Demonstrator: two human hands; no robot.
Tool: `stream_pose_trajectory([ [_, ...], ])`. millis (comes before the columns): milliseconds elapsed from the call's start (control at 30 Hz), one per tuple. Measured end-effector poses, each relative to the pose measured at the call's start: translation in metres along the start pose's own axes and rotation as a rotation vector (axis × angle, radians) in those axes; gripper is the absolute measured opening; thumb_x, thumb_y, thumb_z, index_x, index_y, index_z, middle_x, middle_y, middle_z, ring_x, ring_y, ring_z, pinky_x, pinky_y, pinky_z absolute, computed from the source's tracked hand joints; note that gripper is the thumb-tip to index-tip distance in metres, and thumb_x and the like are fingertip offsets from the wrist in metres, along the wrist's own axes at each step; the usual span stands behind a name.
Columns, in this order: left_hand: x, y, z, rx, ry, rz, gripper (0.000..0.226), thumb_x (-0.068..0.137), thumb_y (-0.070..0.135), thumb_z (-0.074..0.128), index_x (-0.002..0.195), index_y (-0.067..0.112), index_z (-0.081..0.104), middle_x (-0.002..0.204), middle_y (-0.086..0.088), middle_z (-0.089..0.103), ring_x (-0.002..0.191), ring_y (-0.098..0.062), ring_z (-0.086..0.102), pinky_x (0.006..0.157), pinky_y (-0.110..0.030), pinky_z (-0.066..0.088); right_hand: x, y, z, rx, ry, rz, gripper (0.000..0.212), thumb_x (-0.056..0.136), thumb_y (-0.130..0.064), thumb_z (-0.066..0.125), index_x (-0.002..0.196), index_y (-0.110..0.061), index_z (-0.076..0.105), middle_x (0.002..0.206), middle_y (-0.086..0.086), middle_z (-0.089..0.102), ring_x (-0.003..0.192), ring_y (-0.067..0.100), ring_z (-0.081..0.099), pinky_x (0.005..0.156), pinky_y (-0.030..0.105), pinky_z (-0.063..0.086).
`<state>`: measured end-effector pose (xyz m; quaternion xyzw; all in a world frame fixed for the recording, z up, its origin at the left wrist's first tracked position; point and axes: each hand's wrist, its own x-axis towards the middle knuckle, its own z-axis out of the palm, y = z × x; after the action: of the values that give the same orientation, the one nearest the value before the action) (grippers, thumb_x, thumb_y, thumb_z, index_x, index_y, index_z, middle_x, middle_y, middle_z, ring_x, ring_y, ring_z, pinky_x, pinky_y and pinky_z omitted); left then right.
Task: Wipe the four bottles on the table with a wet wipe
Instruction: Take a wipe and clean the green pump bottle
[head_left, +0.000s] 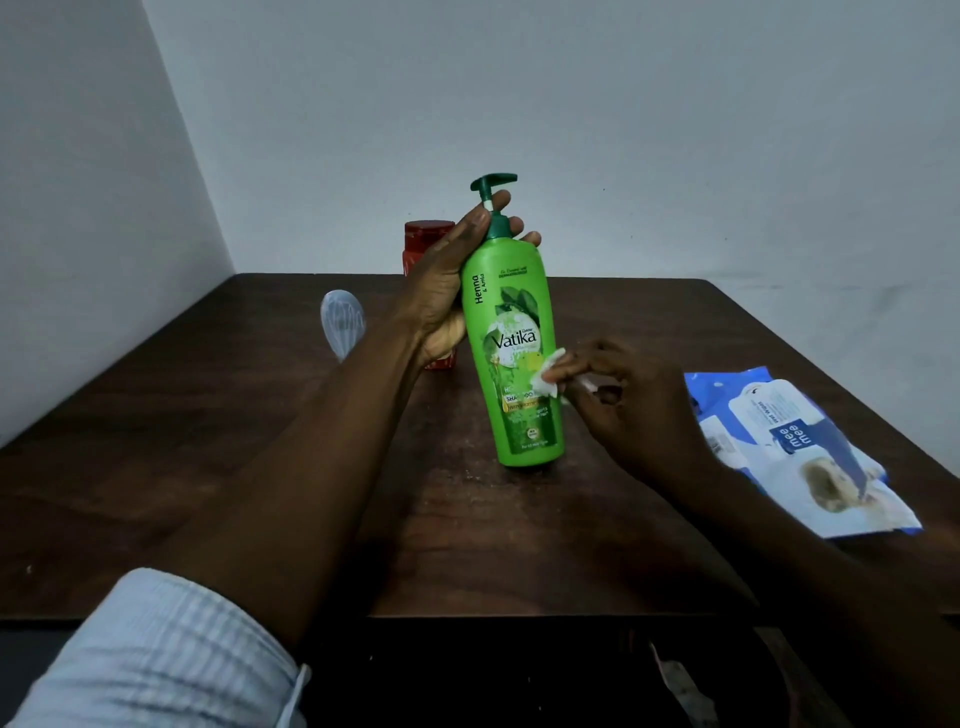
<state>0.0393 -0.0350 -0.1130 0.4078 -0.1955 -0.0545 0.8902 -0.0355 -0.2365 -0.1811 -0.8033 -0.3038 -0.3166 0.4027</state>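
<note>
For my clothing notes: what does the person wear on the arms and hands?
The left arm has a pale blue sleeve with a faint check, pushed up near the elbow; the forearm is bare. The right forearm is bare, with no sleeve in view. The left hand and the right hand show no glove, watch or ring.

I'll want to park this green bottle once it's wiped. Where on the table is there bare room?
The near left of the table, between the clear bottle and the front edge, is bare. So is the far right corner, behind the wipes pack. Crowded: the back middle, where the red jar stands behind the left hand gripping the green bottle.
</note>
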Motion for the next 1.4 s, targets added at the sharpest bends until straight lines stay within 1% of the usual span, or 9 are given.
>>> stream_pose_trajectory([
  [300,0.003,-0.002,0.0,0.008,0.014,-0.001,0.025,0.106,0.02,0.045,0.123,0.015,0.062,0.101,-0.006,0.07,0.107,-0.025,0.067,0.096,-0.039,0.054,-0.046,-0.003,-0.01,-0.11,-0.207,0.072,0.023,0.078,0.005,0.076,0.081,-0.018,0.078,0.09,-0.014,0.072,0.091,-0.005,0.067,0.079,0.007,0.049],
  [367,0.003,-0.002,0.0,0.011,0.01,-0.001,0.025,0.106,0.02,0.046,0.124,0.014,0.062,0.101,-0.006,0.069,0.107,-0.025,0.067,0.097,-0.039,0.053,-0.047,-0.003,-0.011,-0.108,-0.224,0.079,0.023,0.079,0.003,0.076,0.082,-0.019,0.079,0.091,-0.013,0.073,0.09,-0.003,0.068,0.079,0.011,0.052],
  [433,0.002,-0.002,0.0,0.01,0.004,0.001,0.025,0.106,0.02,0.046,0.123,0.014,0.062,0.102,-0.007,0.069,0.107,-0.025,0.067,0.096,-0.039,0.054,-0.044,-0.004,-0.009,-0.077,-0.194,0.111,0.022,0.08,0.003,0.074,0.084,-0.018,0.079,0.092,-0.011,0.074,0.089,-0.002,0.069,0.08,0.02,0.056],
  [533,0.001,-0.002,0.0,0.015,-0.01,0.0,0.024,0.106,0.02,0.045,0.122,0.014,0.062,0.102,-0.007,0.069,0.107,-0.025,0.067,0.094,-0.039,0.055,-0.032,-0.008,-0.004,-0.022,-0.098,0.144,0.02,0.083,0.003,0.073,0.087,-0.015,0.079,0.095,-0.007,0.074,0.091,0.001,0.07,0.079,0.019,0.057],
  [667,0.001,-0.003,0.003,0.038,-0.01,-0.002,0.025,0.106,0.02,0.046,0.124,0.014,0.061,0.101,-0.007,0.07,0.108,-0.026,0.067,0.093,-0.039,0.054,0.0,-0.007,0.002,-0.044,0.061,0.076,0.017,0.084,0.002,0.071,0.089,-0.011,0.079,0.095,-0.002,0.073,0.085,0.006,0.07,0.075,0.021,0.058],
  [867,-0.001,-0.001,0.005,0.088,-0.019,-0.005,0.026,0.106,0.019,0.045,0.126,0.014,0.06,0.102,-0.006,0.07,0.107,-0.024,0.067,0.098,-0.041,0.053,0.06,-0.012,0.0,-0.082,0.198,-0.019,0.014,0.085,-0.004,0.068,0.09,-0.009,0.08,0.089,-0.002,0.072,0.08,0.006,0.067,0.072,0.027,0.058],
  [1167,-0.001,-0.002,0.01,0.128,-0.026,0.0,0.027,0.105,0.019,0.048,0.128,0.015,0.062,0.104,-0.006,0.069,0.097,-0.022,0.066,0.089,-0.04,0.055,0.081,-0.016,0.0,-0.101,0.271,-0.075,0.018,0.085,-0.002,0.068,0.092,-0.013,0.08,0.091,0.0,0.073,0.086,0.008,0.068,0.073,0.031,0.058],
  [1300,0.0,-0.002,0.011,0.12,-0.032,-0.01,0.028,0.105,0.019,0.047,0.129,0.014,0.06,0.105,-0.007,0.069,0.107,-0.025,0.065,0.098,-0.044,0.052,0.062,-0.013,0.001,-0.079,0.263,-0.08,0.018,0.085,0.0,0.069,0.096,-0.01,0.079,0.094,0.002,0.071,0.087,0.008,0.067,0.074,0.03,0.058],
  [1400,0.0,-0.002,0.012,0.113,-0.036,-0.012,0.027,0.106,0.018,0.045,0.127,0.014,0.061,0.103,-0.007,0.07,0.109,-0.026,0.066,0.1,-0.042,0.052,0.043,-0.009,0.002,-0.067,0.23,-0.068,0.018,0.084,0.004,0.069,0.095,-0.008,0.079,0.094,0.006,0.071,0.086,0.014,0.069,0.072,0.038,0.059],
])
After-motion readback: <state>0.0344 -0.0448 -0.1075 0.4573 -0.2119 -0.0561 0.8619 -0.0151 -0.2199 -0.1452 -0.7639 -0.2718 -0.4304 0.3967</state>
